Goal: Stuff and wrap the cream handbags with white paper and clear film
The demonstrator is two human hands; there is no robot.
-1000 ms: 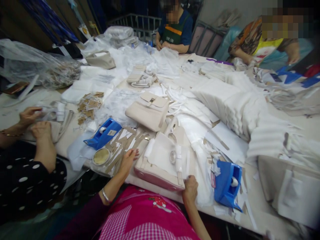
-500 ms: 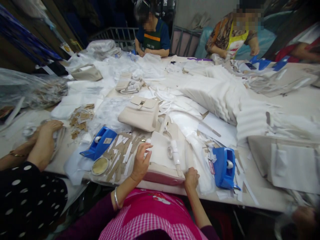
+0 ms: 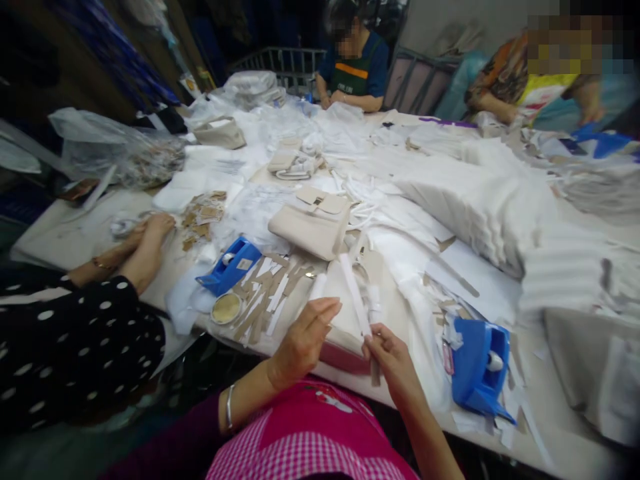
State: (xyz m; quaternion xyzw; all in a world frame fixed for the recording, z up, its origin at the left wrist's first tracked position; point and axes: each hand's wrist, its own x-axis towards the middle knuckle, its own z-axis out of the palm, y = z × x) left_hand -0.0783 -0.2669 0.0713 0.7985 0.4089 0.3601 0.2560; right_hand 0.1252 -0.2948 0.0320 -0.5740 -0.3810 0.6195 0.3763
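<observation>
My left hand [image 3: 305, 340] hovers over the left side of a cream bag [image 3: 336, 319] lying at the table's front edge. Its fingers stretch to the right, loosely together, and a white strip [image 3: 318, 287] shows just behind them; I cannot make out contact. My right hand [image 3: 393, 357] pinches a long white strip [image 3: 355, 293] near its lower end, above the bag. A short beige tail [image 3: 375, 372] hangs below those fingertips. The bag's reddish underside [image 3: 345, 358] faces me, partly covered by my hands. Behind it lies a second cream bag [image 3: 313, 227] with a flap.
Blue tape dispensers stand left [image 3: 233, 265] and right [image 3: 481, 367]. Loose beige and white strips [image 3: 265, 293] and a round tin [image 3: 227, 309] lie at left. Stacked white sheets [image 3: 480, 207] fill the right. A co-worker's hands [image 3: 150, 240] work at left; other people sit across.
My right hand has risen from the bag's lower right corner and now holds a white strip. The whole view has shifted, with things appearing farther right. My left hand's pose is much the same.
</observation>
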